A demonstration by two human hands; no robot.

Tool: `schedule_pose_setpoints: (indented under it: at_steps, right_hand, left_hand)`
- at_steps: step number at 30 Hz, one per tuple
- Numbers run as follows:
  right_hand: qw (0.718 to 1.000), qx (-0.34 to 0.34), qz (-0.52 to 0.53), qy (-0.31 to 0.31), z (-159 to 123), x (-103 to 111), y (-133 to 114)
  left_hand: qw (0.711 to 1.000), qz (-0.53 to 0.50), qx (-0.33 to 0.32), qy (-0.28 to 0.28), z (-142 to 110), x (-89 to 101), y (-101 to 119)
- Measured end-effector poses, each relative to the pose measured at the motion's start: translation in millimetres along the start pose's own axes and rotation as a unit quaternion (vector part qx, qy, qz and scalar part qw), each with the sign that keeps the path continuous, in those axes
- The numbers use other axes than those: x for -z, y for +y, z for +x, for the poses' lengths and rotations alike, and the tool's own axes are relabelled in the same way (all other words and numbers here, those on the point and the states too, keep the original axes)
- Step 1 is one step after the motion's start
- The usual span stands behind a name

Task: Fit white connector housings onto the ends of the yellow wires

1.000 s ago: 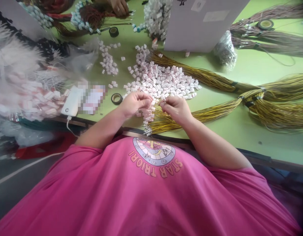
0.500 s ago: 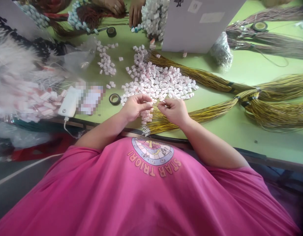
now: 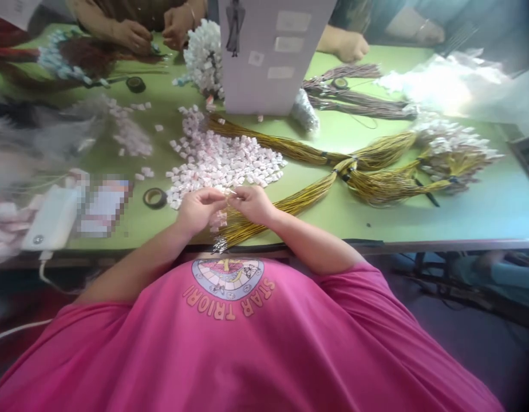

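Note:
My left hand (image 3: 202,209) is closed in a pinch, thumb against fingertips, on a small white plastic connector (image 3: 225,190). Facing it, my right hand (image 3: 254,203) pinches a thin wire by its end, mostly covered by the fingers. The two sets of fingertips nearly meet. Below them lies a bundle of yellow-and-black wires (image 3: 247,229) with silvery tips near the table edge. Several pinkish-white connectors (image 3: 218,221) sit on the bundle under my left hand. Just beyond my hands spreads a pile of loose white connectors (image 3: 234,157).
Left of my hands are a black tape roll (image 3: 155,198), a blurred-out phone (image 3: 105,207) and a white power bank (image 3: 54,216) with a cable. A grey upright box (image 3: 264,74) stands across the green table (image 3: 402,223). A co-worker's hands (image 3: 133,37) are behind it.
The view has swung to the right, showing more of the table's right side. My hands have come closer together; my right fingertips now nearly touch the left ones.

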State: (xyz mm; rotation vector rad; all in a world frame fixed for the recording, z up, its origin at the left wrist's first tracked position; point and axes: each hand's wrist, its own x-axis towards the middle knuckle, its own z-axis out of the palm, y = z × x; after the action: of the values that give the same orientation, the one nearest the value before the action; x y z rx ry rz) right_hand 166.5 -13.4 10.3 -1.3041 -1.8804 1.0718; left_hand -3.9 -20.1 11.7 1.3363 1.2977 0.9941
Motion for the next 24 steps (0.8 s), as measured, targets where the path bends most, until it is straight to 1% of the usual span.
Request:
schedule_pose_setpoints:
  at_steps: [2,4,7,12,17,21,24]
  right_hand:
    - [1.0,-0.001,0.012,0.004,0.6,-0.9,0.0]
    - [1.0,-0.001,0.029,0.004,0.5,-1.3,-0.7]
    - [0.999,-0.003,0.041,-0.002,0.1,0.1,-2.7]
    - [0.999,-0.022,0.038,-0.012,1.6,3.9,-5.0]
    - [0.999,0.0,0.027,-0.019,2.7,1.2,-2.1]
    - [0.999,0.001,-0.001,-0.035,3.3,-3.6,2.4]
    - [0.999,-0.002,-0.011,-0.052,4.4,-4.7,5.0]
  left_hand:
    - [1.0,0.006,0.012,0.01,0.8,1.8,0.5]
    - [1.0,0.014,0.012,0.005,1.4,4.0,-0.7]
    - [0.999,0.033,-0.016,-0.002,2.1,7.2,-5.5]
    - [0.996,0.063,-0.051,0.026,1.6,10.3,-6.7]
    - [0.991,0.107,-0.081,0.002,0.0,8.0,-1.5]
    - [0.988,0.125,-0.088,-0.016,-1.2,5.3,-5.5]
    - [0.986,0.137,-0.091,-0.021,-1.0,8.9,-7.9]
